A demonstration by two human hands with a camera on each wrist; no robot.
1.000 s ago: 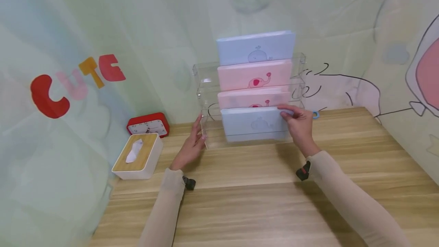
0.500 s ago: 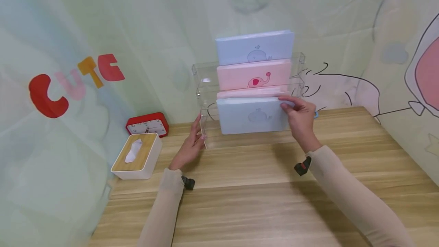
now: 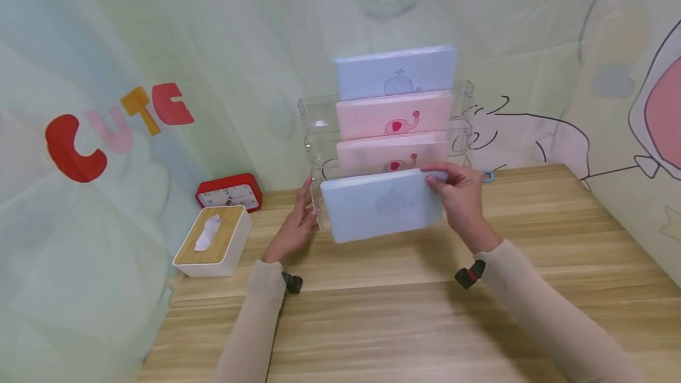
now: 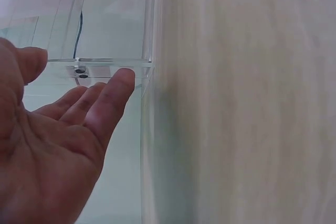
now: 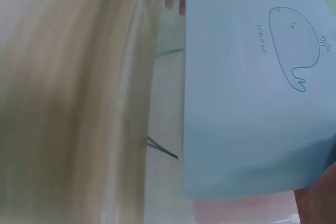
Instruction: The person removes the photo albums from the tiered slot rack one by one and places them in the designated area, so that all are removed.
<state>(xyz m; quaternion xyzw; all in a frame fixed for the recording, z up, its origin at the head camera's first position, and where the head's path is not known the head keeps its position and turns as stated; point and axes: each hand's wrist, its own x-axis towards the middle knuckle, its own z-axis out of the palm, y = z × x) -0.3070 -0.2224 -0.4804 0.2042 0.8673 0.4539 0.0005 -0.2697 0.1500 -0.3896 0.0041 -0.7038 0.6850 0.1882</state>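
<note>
My right hand (image 3: 464,201) pinches the upper right corner of a light blue whale booklet (image 3: 383,208), which hangs tilted in front of the lowest tier of a clear tiered rack (image 3: 326,117). In the right wrist view the booklet (image 5: 247,98) fills the middle, with part of my hand (image 5: 319,198) at its corner. My left hand (image 3: 291,230) rests at the rack's left side, fingers along its edge; the left wrist view shows the hand (image 4: 58,140) with fingertips by the clear panel (image 4: 118,65). Behind stand two pink elephant booklets (image 3: 393,114) (image 3: 367,155) and a blue one (image 3: 362,75).
A white tissue box with a wooden lid (image 3: 227,226) stands left of my left hand, with a red clock (image 3: 254,185) behind it. A small blue ring (image 3: 487,177) lies right of the rack. A printed curtain (image 3: 255,46) hangs behind the wooden table (image 3: 372,324).
The front blue booklet rose out of the lowest tier, then came forward and down, tilting, in my right hand. The pink elephant behind it shows again. My left hand has stayed at the rack.
</note>
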